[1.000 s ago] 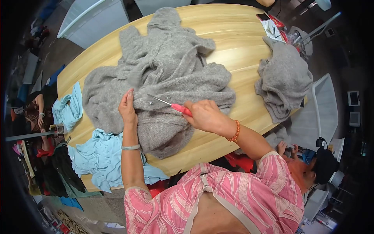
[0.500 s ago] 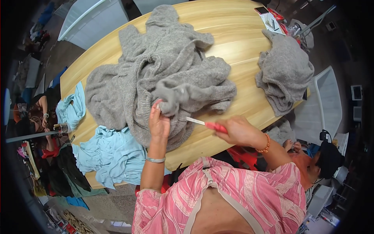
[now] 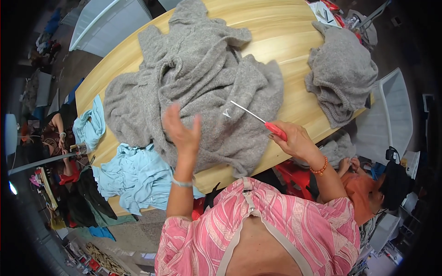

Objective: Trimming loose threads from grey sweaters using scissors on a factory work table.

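Note:
A large heap of grey knitted garments (image 3: 202, 78) spreads over the table before me. My left hand (image 3: 183, 131) is raised over its near part, blurred, fingers apart and holding nothing. To the right, my right hand (image 3: 292, 140) is closed round the red handle of what looks like scissors (image 3: 248, 112), seen edge-on. Their slim metal blade points up and left over the grey knit. Just beside the blade, a small white label or scrap (image 3: 227, 113) shows on the knit. Whether the blade touches the cloth I cannot tell.
Light blue garments (image 3: 133, 177) lie at the table's near left edge, with another blue piece (image 3: 90, 126) beyond. A second grey knitted pile (image 3: 340, 73) is on the right of the wooden table (image 3: 281, 27). Co-workers sit at the left and the lower right (image 3: 361, 188).
My left hand has let go of the bunched grey knit and moved slightly left. That part now lies flatter, hanging toward me. My right hand has moved right, with the blade tilted upward.

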{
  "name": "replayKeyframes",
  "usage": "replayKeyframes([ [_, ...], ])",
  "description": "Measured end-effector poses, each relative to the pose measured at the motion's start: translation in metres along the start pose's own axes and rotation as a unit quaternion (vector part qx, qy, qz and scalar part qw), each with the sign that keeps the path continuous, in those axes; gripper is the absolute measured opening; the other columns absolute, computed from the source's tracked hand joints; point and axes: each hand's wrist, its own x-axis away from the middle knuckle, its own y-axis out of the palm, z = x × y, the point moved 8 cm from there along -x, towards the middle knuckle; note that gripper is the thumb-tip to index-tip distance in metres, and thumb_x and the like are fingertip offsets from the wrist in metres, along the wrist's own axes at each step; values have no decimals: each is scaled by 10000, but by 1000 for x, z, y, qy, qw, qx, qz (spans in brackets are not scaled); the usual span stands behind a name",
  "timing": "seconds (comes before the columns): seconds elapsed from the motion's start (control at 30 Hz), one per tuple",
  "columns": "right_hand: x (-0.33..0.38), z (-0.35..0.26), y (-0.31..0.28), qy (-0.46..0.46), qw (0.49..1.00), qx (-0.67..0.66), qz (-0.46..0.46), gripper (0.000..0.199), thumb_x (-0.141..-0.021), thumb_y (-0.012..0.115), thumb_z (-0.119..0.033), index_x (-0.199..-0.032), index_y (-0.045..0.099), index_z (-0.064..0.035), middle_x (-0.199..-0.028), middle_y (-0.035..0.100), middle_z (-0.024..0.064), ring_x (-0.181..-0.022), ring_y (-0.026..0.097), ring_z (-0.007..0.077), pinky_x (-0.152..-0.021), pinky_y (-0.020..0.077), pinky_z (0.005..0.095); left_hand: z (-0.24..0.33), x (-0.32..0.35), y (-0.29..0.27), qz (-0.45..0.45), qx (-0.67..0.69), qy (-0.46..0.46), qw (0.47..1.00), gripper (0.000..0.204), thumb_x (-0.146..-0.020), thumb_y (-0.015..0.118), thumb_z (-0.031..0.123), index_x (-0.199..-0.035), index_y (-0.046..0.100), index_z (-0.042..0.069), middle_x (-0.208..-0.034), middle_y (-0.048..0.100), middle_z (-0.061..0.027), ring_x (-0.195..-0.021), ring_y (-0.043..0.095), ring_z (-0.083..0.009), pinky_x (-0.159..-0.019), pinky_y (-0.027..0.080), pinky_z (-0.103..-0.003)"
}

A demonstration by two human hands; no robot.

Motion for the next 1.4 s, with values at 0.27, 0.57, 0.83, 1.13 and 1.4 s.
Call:
replayKeyframes([
  [0.27, -25, -39, 30, -55, 998, 27, -35, 188, -854, 617, -250, -970, 599, -102, -746, 642, 154, -755, 632, 377, -678, 487, 460, -164, 13, 55, -84, 372, -369, 848, 460, -837, 664, 72, -1260, 504, -15, -1219, 570, -156, -1044, 571, -263, -880, 462, -336],
  [0.57, -55, -61, 52, -57, 994, 65, -64, 245, -860, 601, -307, -916, 586, -69, -742, 647, 199, -756, 640, 397, -699, 494, 493, -110, 20, 38, -43, 583, -432, 687, 357, -890, 592, 52, -1225, 524, -52, -1171, 592, -125, -1045, 580, -228, -922, 470, -347],
  [0.83, -56, -29, 12, -40, 998, -8, 50, 273, -860, 619, -230, -1096, 580, -100, -849, 634, 174, -801, 610, 389, -709, 482, 448, -156, -19, -11, -103, 342, -339, 870, 434, -838, 673, 109, -1218, 530, -45, -1153, 596, -135, -1041, 571, -245, -901, 454, -351],
  [1.13, -42, -14, 15, -20, 999, -1, 44, 252, -853, 618, -217, -1067, 580, -89, -825, 622, 185, -787, 601, 398, -685, 475, 458, 1, -84, 70, -126, -125, 208, 962, 646, -711, 761, 231, -1289, 504, 95, -1249, 522, -159, -1187, 458, -325, -950, 378, -444],
  [1.4, -50, -3, 3, 30, 999, 43, 15, 209, -852, 610, -256, -976, 588, -89, -764, 628, 176, -772, 617, 385, -684, 482, 460, -53, -111, 122, -268, -47, -1, 962, 368, -804, 700, 265, -1055, 640, 3, -928, 679, -146, -851, 637, -296, -784, 487, -345],
])
